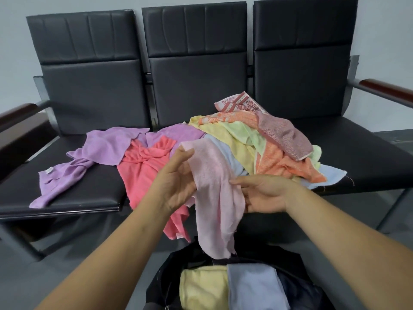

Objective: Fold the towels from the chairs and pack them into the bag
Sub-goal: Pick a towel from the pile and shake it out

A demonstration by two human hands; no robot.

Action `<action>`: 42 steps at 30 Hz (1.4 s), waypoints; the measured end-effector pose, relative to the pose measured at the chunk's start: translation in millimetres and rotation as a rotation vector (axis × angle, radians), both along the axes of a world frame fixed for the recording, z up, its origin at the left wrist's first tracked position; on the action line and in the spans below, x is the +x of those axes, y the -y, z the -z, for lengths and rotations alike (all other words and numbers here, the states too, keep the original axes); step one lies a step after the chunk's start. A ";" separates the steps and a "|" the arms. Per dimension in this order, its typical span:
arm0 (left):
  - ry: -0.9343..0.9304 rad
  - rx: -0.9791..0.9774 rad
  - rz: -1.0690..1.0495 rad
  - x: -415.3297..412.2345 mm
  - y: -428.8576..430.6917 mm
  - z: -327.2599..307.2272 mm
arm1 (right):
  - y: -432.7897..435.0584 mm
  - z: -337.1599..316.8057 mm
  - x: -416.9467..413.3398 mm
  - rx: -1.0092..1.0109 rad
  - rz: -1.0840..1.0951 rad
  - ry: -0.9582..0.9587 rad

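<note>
Before a row of three black padded chairs (194, 70) set against a pale wall, a person holds a pale pink terry towel (214, 189) up in both bare hands; the left hand (176, 186) grips its upper part, fingers curled round the cloth and thumb at the top edge; the right hand (266, 194) pinches the towel's right edge, thumb on top, the fingers partly hidden behind the fabric. The towel hangs unfolded, its lower end dangling just above an open black fabric bag (169, 271) on the floor at the person's feet; inside the bag lie a folded yellow towel (201, 287) and a folded blue-grey towel (252, 287), side by side and touching. Behind the hands, loose towels spread across the seats: a crumpled lilac towel (100, 151) at left; a coral-pink towel (140, 175) beside it, drooping over the seat's front edge and partly hidden by the left hand and wrist; a heap of yellow, pale green, orange and light blue towels (237, 151) at right, topped by a dusty-rose patterned cloth (283, 135) and a red-and-white printed towel (234, 102). The held towel covers part of that heap. Dark wooden armrests (384, 88) close both ends of the row.
</note>
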State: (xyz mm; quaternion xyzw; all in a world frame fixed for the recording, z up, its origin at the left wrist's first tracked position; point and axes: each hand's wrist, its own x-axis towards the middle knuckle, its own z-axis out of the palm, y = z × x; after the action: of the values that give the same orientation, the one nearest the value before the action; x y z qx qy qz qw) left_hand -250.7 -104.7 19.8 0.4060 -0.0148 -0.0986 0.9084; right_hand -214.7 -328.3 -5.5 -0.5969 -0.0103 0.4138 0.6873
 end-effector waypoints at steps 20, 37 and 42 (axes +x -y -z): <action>0.109 0.966 -0.176 12.4 -40.3 2.6 | 10.5 -12.2 17.1 0.054 0.367 0.285; 0.038 1.050 -0.273 8.7 -30.8 -3.0 | 9.2 -27.3 8.0 0.398 0.447 0.066; 0.068 0.858 -0.211 6.9 -33.3 -7.8 | 12.5 -20.8 13.2 0.298 0.428 0.237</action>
State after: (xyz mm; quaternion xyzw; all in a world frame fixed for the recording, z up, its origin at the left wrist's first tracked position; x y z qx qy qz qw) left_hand -243.8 -71.4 27.6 0.7485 0.0394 0.0108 0.6619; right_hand -201.5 -340.8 15.3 -0.5220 -0.0250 0.1808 0.8332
